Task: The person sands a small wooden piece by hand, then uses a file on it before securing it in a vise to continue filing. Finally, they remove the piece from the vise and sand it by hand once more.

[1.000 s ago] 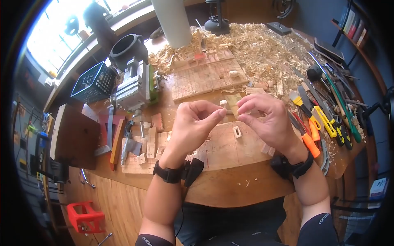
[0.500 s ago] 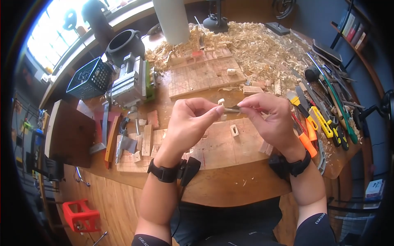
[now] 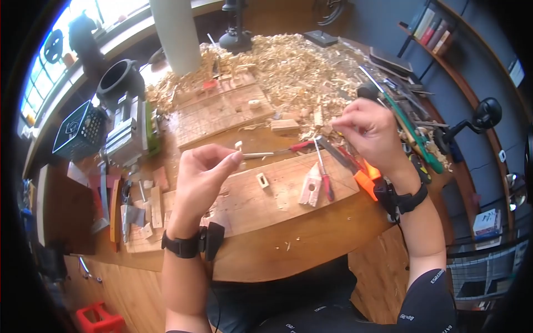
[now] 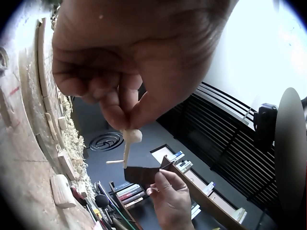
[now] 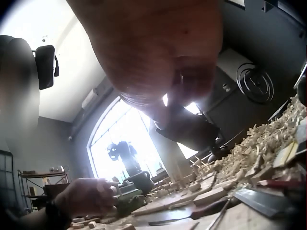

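Observation:
In the head view my left hand [image 3: 202,177] pinches a small pale wooden piece [image 3: 239,147] between thumb and fingertips. The left wrist view shows its rounded knob [image 4: 133,136] with thin stems below. My right hand [image 3: 372,133] is apart from it, farther right and higher over the bench. Its thumb and fingers pinch a thin, dark, bent piece of sandpaper [image 4: 140,175], which shows as a dark flap [image 5: 189,132] in the right wrist view. On the board between the hands lie a small slotted block [image 3: 262,180] and a larger block with a hole [image 3: 311,188].
A marked wooden board [image 3: 261,205] lies along the bench front. Shavings [image 3: 288,66] are heaped behind. Knives and chisels with a green-handled tool [image 3: 427,152] crowd the right side. A metal vise [image 3: 123,130] and loose wood strips stand left.
My right hand has drawn away from the left, to the right and up, taking the sandpaper with it. The left hand still pinches the wooden piece. The head view has swung right.

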Available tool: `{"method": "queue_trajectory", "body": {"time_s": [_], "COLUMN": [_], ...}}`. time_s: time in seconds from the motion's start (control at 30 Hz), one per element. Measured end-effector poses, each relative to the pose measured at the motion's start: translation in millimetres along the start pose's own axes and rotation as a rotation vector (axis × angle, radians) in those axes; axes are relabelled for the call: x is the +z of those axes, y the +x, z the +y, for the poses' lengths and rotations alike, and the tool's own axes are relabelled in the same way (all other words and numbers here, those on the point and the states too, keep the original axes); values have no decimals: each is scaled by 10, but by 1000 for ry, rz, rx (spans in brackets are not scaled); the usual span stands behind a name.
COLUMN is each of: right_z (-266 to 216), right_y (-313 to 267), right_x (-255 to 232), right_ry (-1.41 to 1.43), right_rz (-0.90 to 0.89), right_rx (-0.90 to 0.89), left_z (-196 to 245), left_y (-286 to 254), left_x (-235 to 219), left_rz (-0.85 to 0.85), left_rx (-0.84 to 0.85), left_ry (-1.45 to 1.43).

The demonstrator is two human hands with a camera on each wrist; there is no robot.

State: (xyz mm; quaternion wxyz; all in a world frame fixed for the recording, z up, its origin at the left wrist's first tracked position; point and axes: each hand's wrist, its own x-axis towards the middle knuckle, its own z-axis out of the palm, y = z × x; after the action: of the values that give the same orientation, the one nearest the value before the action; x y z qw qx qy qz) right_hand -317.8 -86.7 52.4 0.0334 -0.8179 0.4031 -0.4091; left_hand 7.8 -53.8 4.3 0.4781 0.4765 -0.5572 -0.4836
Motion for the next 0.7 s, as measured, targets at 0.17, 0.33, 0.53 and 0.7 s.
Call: {"method": "queue_trajectory", "body": {"time_s": [0.17, 0.33, 0.53, 0.7], "right_z": [415, 366, 144, 18], "right_y": [-444, -593, -691, -890], "right_x": [-174, -252, -354, -284], "right_ry": [-135, -140, -454, -365], "right_rz": [-142, -58, -119, -352], "right_rx": [152, 134, 160, 421], "left_z": [11, 16, 25, 10], "left_y": [4, 12, 17, 15], "left_x": [-4, -12, -10, -9], "left_rz": [-7, 7, 18, 25], "left_rx": [7, -24, -29, -38], "left_ry": [5, 43, 44, 80]}}
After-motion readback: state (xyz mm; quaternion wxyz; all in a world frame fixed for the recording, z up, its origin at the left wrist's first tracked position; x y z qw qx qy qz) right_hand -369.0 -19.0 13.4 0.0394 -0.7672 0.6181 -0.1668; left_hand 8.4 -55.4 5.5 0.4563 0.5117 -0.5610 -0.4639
